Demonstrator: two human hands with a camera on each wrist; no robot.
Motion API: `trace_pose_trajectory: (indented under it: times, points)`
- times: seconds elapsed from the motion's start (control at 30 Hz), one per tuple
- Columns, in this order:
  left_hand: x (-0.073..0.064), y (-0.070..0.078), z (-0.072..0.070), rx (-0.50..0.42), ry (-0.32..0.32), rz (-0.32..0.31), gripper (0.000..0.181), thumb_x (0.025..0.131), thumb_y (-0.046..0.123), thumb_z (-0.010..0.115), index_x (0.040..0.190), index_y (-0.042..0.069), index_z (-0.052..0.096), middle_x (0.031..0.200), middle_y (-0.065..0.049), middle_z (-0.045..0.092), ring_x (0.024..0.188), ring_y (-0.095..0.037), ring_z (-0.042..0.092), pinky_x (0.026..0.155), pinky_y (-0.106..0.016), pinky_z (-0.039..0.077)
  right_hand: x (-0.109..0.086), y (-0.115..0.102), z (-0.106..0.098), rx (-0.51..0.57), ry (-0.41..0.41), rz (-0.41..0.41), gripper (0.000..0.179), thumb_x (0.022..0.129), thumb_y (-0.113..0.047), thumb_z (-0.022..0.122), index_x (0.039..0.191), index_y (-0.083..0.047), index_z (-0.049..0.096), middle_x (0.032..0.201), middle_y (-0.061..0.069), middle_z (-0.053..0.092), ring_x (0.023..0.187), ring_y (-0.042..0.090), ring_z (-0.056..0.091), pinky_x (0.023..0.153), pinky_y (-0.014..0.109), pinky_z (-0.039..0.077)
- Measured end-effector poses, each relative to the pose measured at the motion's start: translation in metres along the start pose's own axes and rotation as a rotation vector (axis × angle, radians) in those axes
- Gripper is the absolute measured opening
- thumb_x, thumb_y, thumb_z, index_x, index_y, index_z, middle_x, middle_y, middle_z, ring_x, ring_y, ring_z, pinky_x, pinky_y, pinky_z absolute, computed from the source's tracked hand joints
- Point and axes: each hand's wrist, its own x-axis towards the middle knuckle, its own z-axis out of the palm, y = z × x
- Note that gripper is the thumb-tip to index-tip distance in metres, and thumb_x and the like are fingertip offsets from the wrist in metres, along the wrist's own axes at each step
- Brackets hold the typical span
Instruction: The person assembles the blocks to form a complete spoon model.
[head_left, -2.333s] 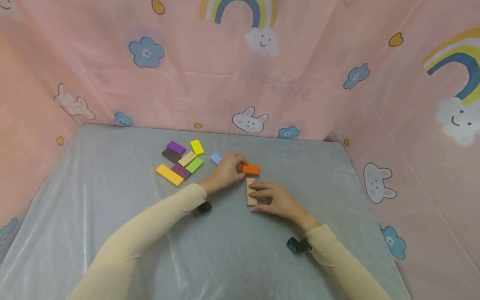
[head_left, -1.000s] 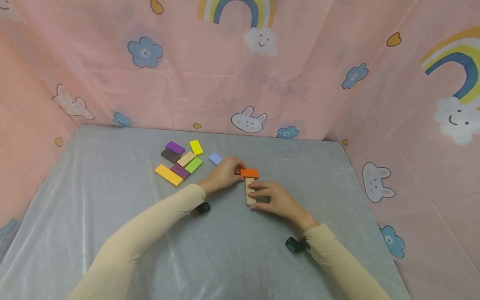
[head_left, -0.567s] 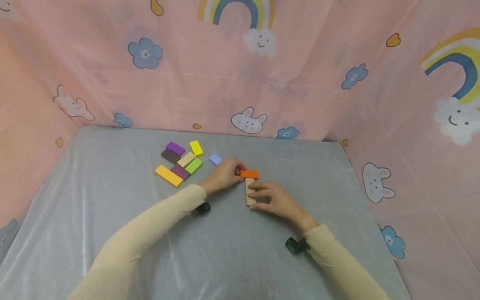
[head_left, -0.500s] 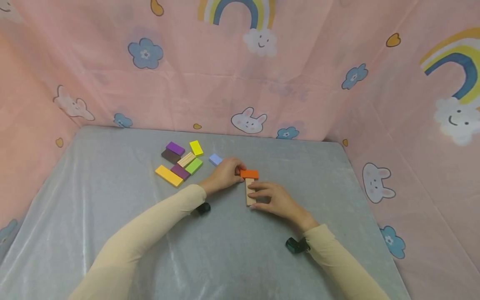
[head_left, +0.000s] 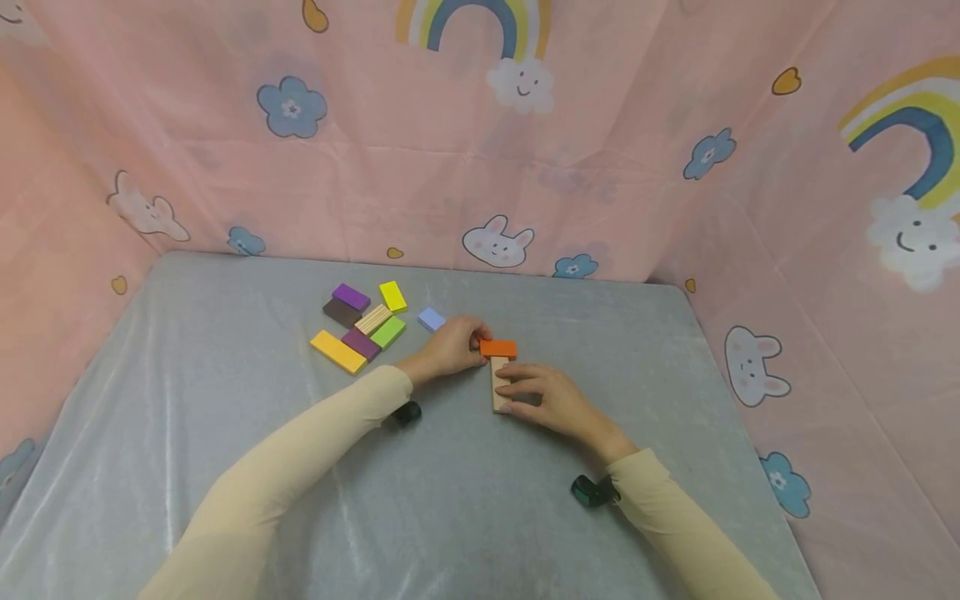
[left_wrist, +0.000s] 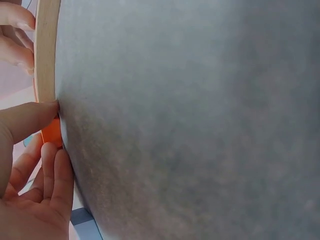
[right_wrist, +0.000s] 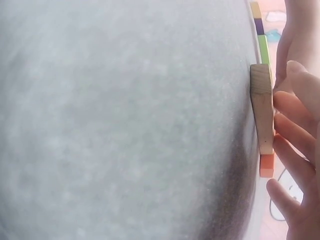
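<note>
In the head view, my left hand (head_left: pixel 452 345) pinches the left end of an orange block (head_left: pixel 499 349) lying crosswise. The block sits against the far end of a plain wooden block (head_left: pixel 498 402) laid lengthwise, so together they look like a T. My right hand (head_left: pixel 557 406) rests its fingertips on the wooden block's top, with the thumb by its near end. The left wrist view shows my left thumb and fingers on either side of the orange block (left_wrist: pixel 52 133). In the right wrist view, my right fingers lie along the wooden block (right_wrist: pixel 264 117).
Left of my hands, a group of flat blocks lies on the grey cloth (head_left: pixel 480 517): orange-yellow (head_left: pixel 338 352), green (head_left: pixel 388 332), dark brown (head_left: pixel 342 312), bright yellow (head_left: pixel 392 296) and several others. A light blue block (head_left: pixel 431 318) lies behind my left hand. Pink curtains (head_left: pixel 420 183) surround the table.
My left hand has brought the orange block slightly nearer, up to the wooden block's far end. My right thumb has shifted a little onto the wooden block's near end. The other blocks have stayed put.
</note>
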Motion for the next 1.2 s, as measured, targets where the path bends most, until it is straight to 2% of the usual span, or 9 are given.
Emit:
trace_pose_trajectory:
  times: [0.37, 0.6, 0.77, 0.93, 1.07, 1.2]
  points:
    - [0.001, 0.003, -0.004, -0.016, -0.042, 0.032, 0.037, 0.081, 0.008, 0.079, 0.115, 0.005, 0.064, 0.11, -0.01, 0.065, 0.097, -0.018, 0.06, 0.088, -0.031, 0.054, 0.0, 0.001, 0.0, -0.003, 0.0, 0.01, 0.031, 0.086, -0.033, 0.076, 0.114, -0.018, 0.076, 0.134, 0.0, 0.066, 0.13, 0.023, 0.058, 0.109, 0.047, 0.045]
    - [-0.011, 0.004, -0.016, -0.025, -0.033, 0.064, 0.045, 0.083, 0.006, 0.075, 0.125, 0.005, 0.06, 0.121, -0.014, 0.061, 0.095, -0.019, 0.059, 0.083, -0.031, 0.053, 0.0, 0.0, 0.0, 0.005, 0.004, 0.002, 0.031, 0.086, -0.031, 0.076, 0.113, -0.017, 0.076, 0.133, 0.001, 0.066, 0.129, 0.025, 0.058, 0.109, 0.049, 0.045]
    - [-0.031, -0.001, -0.041, -0.099, -0.034, 0.068, 0.047, 0.086, 0.008, 0.073, 0.13, 0.006, 0.057, 0.125, -0.015, 0.061, 0.101, -0.022, 0.062, 0.09, -0.034, 0.056, 0.0, 0.001, 0.0, -0.005, -0.003, 0.009, 0.03, 0.087, -0.032, 0.075, 0.114, -0.019, 0.076, 0.134, -0.002, 0.066, 0.13, 0.023, 0.058, 0.109, 0.048, 0.045]
    - [-0.052, -0.009, -0.075, -0.16, -0.018, 0.085, 0.049, 0.086, 0.009, 0.074, 0.132, 0.006, 0.057, 0.123, -0.015, 0.063, 0.109, -0.027, 0.062, 0.095, -0.042, 0.056, -0.002, 0.001, 0.0, -0.003, 0.0, 0.027, 0.029, 0.088, -0.033, 0.074, 0.115, -0.02, 0.075, 0.134, -0.003, 0.065, 0.131, 0.023, 0.057, 0.11, 0.047, 0.045]
    - [-0.07, -0.023, -0.105, -0.152, 0.018, 0.092, 0.045, 0.086, 0.011, 0.076, 0.128, 0.008, 0.061, 0.125, -0.014, 0.065, 0.113, -0.028, 0.062, 0.097, -0.045, 0.055, -0.003, 0.002, 0.001, -0.007, -0.004, 0.04, 0.028, 0.089, -0.032, 0.073, 0.115, -0.02, 0.075, 0.135, -0.002, 0.065, 0.131, 0.023, 0.057, 0.11, 0.047, 0.044]
    - [-0.088, -0.04, -0.136, -0.152, -0.021, 0.065, 0.04, 0.087, 0.012, 0.075, 0.124, 0.005, 0.063, 0.127, -0.016, 0.065, 0.118, -0.033, 0.061, 0.102, -0.051, 0.05, -0.003, 0.002, 0.001, -0.021, -0.012, 0.047, 0.028, 0.09, -0.034, 0.071, 0.115, -0.021, 0.075, 0.136, -0.004, 0.064, 0.13, 0.022, 0.057, 0.109, 0.047, 0.045]
